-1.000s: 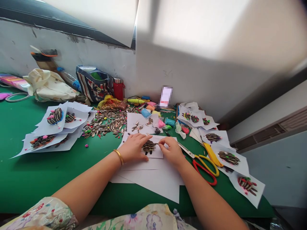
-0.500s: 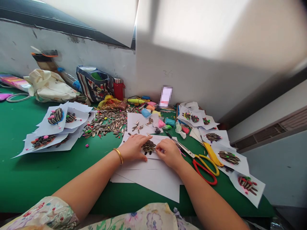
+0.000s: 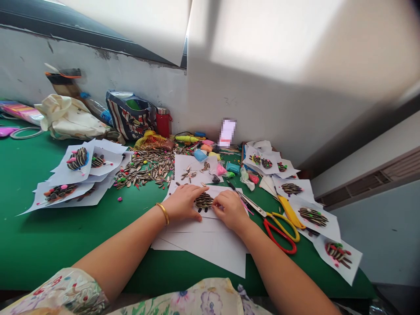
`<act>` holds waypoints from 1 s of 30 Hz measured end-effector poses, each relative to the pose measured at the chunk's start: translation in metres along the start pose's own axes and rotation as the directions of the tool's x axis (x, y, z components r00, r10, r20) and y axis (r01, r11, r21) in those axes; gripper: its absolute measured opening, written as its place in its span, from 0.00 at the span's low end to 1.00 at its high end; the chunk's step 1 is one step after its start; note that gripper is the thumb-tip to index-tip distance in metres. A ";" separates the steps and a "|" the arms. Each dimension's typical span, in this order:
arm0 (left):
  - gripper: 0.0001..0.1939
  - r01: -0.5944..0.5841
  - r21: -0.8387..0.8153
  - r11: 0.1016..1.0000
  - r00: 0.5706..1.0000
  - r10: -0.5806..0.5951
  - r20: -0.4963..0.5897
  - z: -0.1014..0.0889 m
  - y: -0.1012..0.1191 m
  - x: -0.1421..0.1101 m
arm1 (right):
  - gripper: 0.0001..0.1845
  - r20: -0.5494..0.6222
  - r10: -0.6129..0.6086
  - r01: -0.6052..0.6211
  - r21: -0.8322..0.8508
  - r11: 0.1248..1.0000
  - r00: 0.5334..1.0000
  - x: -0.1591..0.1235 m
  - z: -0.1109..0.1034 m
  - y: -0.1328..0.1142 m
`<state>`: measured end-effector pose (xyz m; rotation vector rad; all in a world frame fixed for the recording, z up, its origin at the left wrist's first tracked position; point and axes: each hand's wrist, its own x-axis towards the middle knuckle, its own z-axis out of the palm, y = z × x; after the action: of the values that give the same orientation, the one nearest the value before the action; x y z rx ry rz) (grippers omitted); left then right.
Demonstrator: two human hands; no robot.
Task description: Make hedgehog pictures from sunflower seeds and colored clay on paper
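A small white paper sheet (image 3: 213, 212) lies on the green table (image 3: 65, 236) and bears a dark oval patch of striped sunflower seeds (image 3: 204, 201). My left hand (image 3: 182, 202) lies flat on the sheet at the left of the seed patch, fingers stretched out, a gold bangle on its wrist. My right hand (image 3: 230, 209) rests at the right of the patch with its fingertips pinched against the patch's right edge; what they hold is too small to make out.
A heap of loose sunflower seeds (image 3: 144, 168) lies behind my hands. Finished seed pictures on paper (image 3: 77, 159) are stacked left, others (image 3: 313, 216) right. Red and yellow scissors (image 3: 278, 225) lie by my right wrist. Coloured clay lumps (image 3: 210, 153), bags (image 3: 129, 114) and a red flask (image 3: 162, 121) line the wall.
My right hand has slid a little left and down along the seed patch's right edge. My left hand has stayed flat on the sheet.
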<state>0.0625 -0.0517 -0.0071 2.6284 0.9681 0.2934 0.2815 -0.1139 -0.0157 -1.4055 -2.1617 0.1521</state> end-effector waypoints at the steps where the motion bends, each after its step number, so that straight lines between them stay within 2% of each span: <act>1: 0.53 0.000 0.001 1.000 1.000 0.000 0.000 0.000 0.000 0.000 | 0.06 0.000 -0.002 0.002 -0.004 1.000 1.000 0.000 0.000 -0.001; 19: 0.52 -0.001 -0.001 1.000 1.000 0.001 -0.001 0.001 0.000 0.000 | 0.05 -0.001 -0.013 0.013 -0.125 0.992 1.000 0.003 0.005 -0.003; 30: 0.52 0.000 -0.008 1.000 1.000 0.000 0.001 0.000 0.001 0.000 | 0.04 0.007 0.029 -0.029 -0.006 1.000 1.000 0.001 0.002 0.000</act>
<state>0.0627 -0.0526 -0.0064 2.6218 0.9643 0.2957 0.2797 -0.1122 -0.0171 -1.4421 -2.1494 0.1621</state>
